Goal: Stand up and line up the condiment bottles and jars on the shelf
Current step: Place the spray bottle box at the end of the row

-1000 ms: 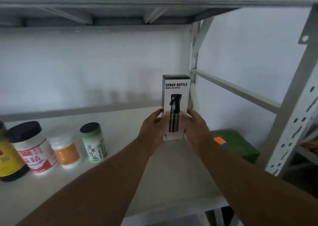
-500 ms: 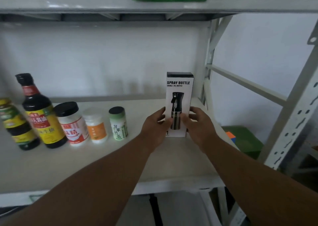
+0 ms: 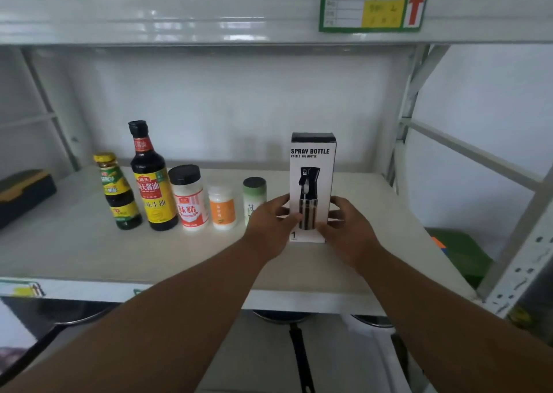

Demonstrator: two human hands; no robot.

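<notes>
From my feed I've got two bare forearms rising from the bottom edge of the picture, no sleeves, no watch, no bands or gloves on either one. The left hand point(image 3: 269, 225) is uncovered too, with short plain nails on the fingers I can make out and no rings showing. Same story on the right hand point(image 3: 348, 232): bare from wrist to fingertips, nothing worn, and the upper arms run out of frame, so I can't see any clothing.
</notes>
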